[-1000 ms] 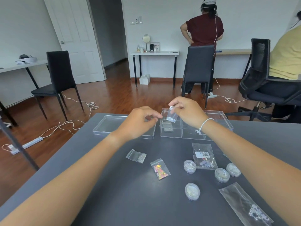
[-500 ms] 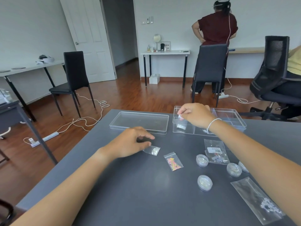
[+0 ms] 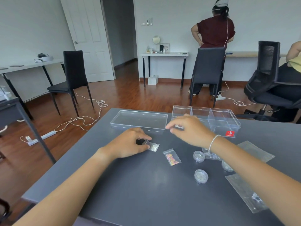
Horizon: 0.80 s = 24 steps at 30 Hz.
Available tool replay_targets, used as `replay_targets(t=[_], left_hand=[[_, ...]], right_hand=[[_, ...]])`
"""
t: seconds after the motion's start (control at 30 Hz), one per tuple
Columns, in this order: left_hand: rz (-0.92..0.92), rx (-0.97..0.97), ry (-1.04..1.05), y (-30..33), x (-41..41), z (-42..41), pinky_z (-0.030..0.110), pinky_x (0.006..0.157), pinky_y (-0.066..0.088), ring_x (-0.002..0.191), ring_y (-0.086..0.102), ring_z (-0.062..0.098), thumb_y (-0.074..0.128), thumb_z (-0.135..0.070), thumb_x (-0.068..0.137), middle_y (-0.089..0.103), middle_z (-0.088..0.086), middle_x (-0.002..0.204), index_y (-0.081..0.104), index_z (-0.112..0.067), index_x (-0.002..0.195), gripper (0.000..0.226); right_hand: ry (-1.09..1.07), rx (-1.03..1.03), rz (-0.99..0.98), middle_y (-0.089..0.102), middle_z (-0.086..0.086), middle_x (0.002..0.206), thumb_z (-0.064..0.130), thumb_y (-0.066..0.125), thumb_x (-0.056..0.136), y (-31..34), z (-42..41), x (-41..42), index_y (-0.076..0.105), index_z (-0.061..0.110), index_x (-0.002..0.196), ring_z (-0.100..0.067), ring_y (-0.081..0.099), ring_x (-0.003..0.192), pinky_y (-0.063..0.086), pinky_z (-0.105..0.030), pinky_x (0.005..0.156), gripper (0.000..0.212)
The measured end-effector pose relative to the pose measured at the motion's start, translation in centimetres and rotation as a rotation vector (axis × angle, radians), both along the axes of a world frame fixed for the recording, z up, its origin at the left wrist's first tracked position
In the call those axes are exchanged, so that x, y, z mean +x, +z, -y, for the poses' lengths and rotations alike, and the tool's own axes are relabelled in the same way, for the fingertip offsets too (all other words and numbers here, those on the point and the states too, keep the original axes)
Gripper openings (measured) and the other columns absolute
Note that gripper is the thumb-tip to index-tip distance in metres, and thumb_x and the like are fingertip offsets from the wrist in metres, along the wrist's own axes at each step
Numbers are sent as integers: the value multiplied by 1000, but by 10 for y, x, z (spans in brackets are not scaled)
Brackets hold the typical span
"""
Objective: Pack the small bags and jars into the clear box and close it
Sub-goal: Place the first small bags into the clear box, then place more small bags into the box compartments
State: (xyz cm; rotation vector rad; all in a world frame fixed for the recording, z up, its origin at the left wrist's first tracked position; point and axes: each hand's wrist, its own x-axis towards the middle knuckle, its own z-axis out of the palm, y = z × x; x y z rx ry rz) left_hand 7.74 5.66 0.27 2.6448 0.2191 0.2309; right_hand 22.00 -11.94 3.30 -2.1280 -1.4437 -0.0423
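Note:
The clear box [image 3: 226, 121], split into compartments, stands open at the table's far side; its flat lid [image 3: 138, 120] lies to its left. My left hand [image 3: 130, 144] pinches a small bag of pale glitter [image 3: 153, 146] lying on the table. My right hand [image 3: 190, 129] hovers in front of the box's left end, fingers apart, holding nothing. A small bag with pink and yellow bits [image 3: 172, 157] lies between my arms. Round clear jars [image 3: 201, 176] [image 3: 198, 156] stand near my right forearm, which partly hides a third jar [image 3: 226, 166] and a small bag.
Two larger flat clear bags [image 3: 246, 192] [image 3: 255, 150] lie at the right of the grey table [image 3: 130, 193]. Black chairs, other desks, floor cables and two people are beyond the table's far edge.
My right hand has come back out of the box without the small bag it held. My left hand has dropped to the table and taken hold of the pale glitter bag.

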Motion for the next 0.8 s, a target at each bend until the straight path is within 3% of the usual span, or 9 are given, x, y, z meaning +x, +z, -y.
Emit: replay_targets(t=[0.17, 0.33, 0.43, 0.57, 0.67, 0.8], left_hand=[[-52, 14, 17, 0, 3, -1, 13, 77, 32, 86, 46, 7, 64, -33, 82, 50, -4, 98, 62, -20, 115, 36], [-40, -20, 21, 1, 6, -1, 2, 69, 33, 81, 47, 0, 65, -27, 81, 50, -11, 89, 66, -23, 99, 19], [-55, -35, 41, 2, 8, -1, 5, 70, 34, 83, 47, 3, 66, -26, 80, 50, -12, 88, 64, -24, 98, 18], [-121, -50, 70, 5, 12, 0, 10, 70, 35, 82, 49, 5, 64, -25, 82, 50, -8, 91, 62, -21, 108, 27], [-151, -70, 81, 8, 16, 2, 9, 63, 36, 73, 49, 0, 62, -20, 82, 53, -10, 85, 63, -22, 101, 19], [-120, -101, 81, 10, 20, 7, 13, 63, 40, 69, 53, 7, 58, -13, 84, 58, -5, 81, 65, -24, 89, 14]], right_hand=[[97, -181, -28, 63, 10, 108, 30, 58, 84, -10, 6, -16, 65, 30, 104, -10, 41, 93, 31, -34, 95, 21], [72, -337, 16, 57, 8, 115, 33, 59, 83, -16, 12, -20, 60, 33, 112, -15, 42, 108, 26, -32, 92, 29], [74, -345, 1, 57, 5, 112, 29, 57, 84, -18, 12, -22, 60, 30, 112, -16, 43, 109, 23, -29, 88, 28], [78, -357, -19, 59, 3, 106, 25, 56, 84, -18, 12, -24, 60, 28, 107, -16, 45, 104, 27, -34, 96, 23], [76, -354, -40, 58, 4, 97, 22, 55, 84, -19, 12, -25, 61, 25, 99, -13, 42, 95, 29, -36, 96, 17], [85, -347, -38, 51, 9, 89, 18, 52, 84, -19, 14, -27, 60, 23, 93, -12, 38, 91, 28, -34, 90, 14]])
